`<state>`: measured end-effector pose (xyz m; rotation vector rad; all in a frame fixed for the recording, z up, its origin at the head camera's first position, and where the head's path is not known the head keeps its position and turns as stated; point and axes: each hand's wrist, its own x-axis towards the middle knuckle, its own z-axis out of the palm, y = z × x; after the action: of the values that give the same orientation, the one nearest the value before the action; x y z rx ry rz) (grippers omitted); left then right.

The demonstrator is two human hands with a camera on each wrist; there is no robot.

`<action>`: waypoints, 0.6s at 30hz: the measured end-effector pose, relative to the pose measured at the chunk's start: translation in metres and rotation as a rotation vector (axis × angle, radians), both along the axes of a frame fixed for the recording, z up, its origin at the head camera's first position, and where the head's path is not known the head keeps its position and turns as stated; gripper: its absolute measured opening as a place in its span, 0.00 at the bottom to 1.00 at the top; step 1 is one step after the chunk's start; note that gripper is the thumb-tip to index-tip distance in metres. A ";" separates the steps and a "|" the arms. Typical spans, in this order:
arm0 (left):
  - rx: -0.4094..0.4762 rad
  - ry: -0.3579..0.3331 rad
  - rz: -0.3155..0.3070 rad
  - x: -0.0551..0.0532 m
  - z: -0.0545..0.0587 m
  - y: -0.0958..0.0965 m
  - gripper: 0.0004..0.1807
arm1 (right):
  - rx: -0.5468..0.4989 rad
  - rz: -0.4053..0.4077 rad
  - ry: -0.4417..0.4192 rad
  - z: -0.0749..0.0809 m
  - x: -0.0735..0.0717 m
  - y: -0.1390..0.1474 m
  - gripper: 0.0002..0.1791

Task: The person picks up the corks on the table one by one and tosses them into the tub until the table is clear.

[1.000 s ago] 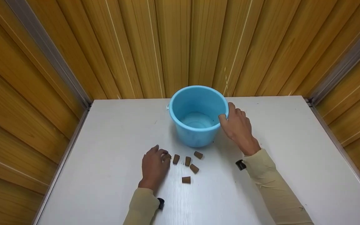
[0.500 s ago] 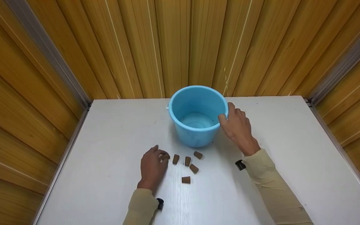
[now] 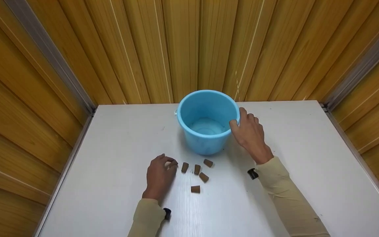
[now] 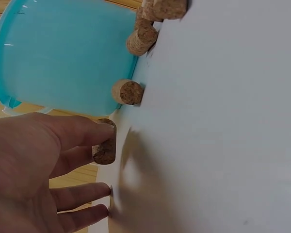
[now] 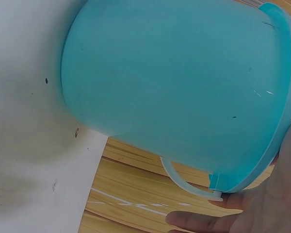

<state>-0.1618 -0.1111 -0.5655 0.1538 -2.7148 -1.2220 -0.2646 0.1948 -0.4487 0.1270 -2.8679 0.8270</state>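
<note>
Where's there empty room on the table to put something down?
On the white table, there's a big free patch between the left hand and the table's left edge, and another between the right sleeve and the right edge. The middle is crowded: the right hand grips the blue bucket, and five loose corks lie in front.

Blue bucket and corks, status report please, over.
Left hand pinching one cork. Right hand gripping blue bucket by its rim. Five other corks loose on white table. Nothing covering the bucket.
</note>
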 end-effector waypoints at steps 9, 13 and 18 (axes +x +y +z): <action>-0.008 -0.013 0.003 -0.007 0.018 -0.004 0.05 | 0.001 -0.004 -0.036 0.000 -0.001 -0.001 0.38; -0.003 -0.012 -0.008 -0.010 0.026 -0.004 0.05 | -0.006 -0.002 -0.030 0.000 -0.001 -0.001 0.38; 0.007 0.015 -0.028 -0.013 0.033 -0.005 0.05 | -0.015 -0.008 -0.017 0.001 0.001 -0.001 0.37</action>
<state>-0.1744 -0.1157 -0.5329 0.1068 -2.7089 -1.2354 -0.2633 0.1942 -0.4480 0.1063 -2.8755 0.8526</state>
